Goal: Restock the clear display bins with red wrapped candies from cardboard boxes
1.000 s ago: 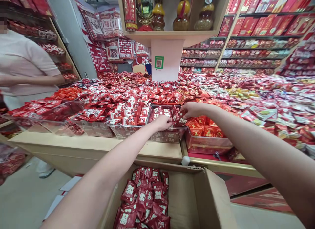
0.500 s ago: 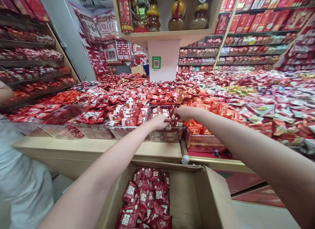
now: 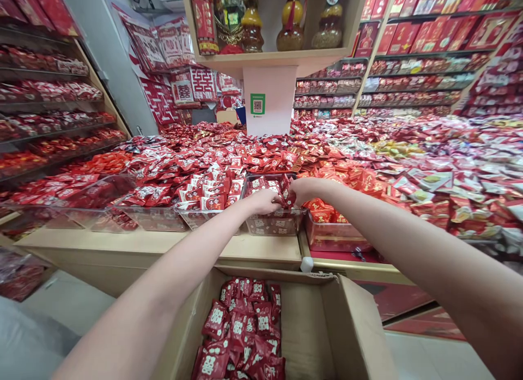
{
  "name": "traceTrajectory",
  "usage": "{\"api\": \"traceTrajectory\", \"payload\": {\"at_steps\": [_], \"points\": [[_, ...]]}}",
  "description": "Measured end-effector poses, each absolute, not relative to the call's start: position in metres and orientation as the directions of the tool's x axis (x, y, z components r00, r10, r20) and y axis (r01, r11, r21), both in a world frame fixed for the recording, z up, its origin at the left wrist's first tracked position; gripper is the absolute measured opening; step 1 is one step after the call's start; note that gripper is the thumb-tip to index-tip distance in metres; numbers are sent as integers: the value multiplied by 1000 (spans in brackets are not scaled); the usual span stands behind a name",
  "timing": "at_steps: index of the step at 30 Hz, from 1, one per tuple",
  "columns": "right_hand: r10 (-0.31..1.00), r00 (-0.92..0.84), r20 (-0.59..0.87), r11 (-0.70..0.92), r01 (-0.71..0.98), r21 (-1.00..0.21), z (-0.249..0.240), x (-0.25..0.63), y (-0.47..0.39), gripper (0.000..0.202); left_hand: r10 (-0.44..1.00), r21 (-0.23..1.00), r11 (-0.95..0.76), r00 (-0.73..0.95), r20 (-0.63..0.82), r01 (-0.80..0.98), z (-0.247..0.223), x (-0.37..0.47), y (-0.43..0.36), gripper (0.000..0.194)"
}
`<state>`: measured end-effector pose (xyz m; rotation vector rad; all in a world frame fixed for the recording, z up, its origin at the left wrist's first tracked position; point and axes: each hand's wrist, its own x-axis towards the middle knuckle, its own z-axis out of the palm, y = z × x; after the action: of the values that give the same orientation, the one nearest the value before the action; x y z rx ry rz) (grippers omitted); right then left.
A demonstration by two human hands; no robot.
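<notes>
Both my hands are over a clear plastic bin (image 3: 274, 225) at the front of the display, which holds dark red packets with white print. A small red packet (image 3: 288, 191) stands raised between them. My right hand (image 3: 303, 190) has its fingers closed on that packet from the right. Coming from the left, my left hand (image 3: 266, 201) is bent with its fingers pinched at the packet's lower left edge; its fingertips are partly hidden. Below my arms, an open cardboard box (image 3: 310, 320) has similar dark red packets (image 3: 239, 328) piled in its left part.
Orange-red packets (image 3: 321, 211) fill the bin on the right. White-and-red packets (image 3: 212, 192) fill the one on the left. A wooden ledge (image 3: 159, 243) runs below the bins. Above hangs a shelf (image 3: 273, 58) with gourd-shaped jars. A person's grey clothing (image 3: 28, 342) shows at lower left.
The person in grey at the left has moved down and away toward the lower left corner. My hands stay at the same bin, with the packet between them a little more raised.
</notes>
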<state>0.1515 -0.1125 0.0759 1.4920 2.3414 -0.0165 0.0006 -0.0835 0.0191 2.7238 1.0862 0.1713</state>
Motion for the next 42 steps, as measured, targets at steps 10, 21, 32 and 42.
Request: {"api": "traceTrajectory", "payload": {"at_steps": [10, 21, 32, 42], "points": [[888, -435, -151, 447, 892, 60, 67, 165, -129, 31, 666, 214, -742, 733, 137, 635, 21, -5, -99, 33], [795, -348, 497, 513, 823, -244, 11, 211, -249, 18, 698, 380, -716, 588, 409, 586, -12, -77, -202, 25], [941, -195, 278, 329, 726, -603, -3, 211, -301, 17, 829, 638, -202, 477, -293, 743, -111, -109, -297, 42], [815, -270, -513, -153, 753, -639, -199, 84, -313, 77, 777, 312, -255, 386, -497, 915, -172, -108, -316, 52]]}}
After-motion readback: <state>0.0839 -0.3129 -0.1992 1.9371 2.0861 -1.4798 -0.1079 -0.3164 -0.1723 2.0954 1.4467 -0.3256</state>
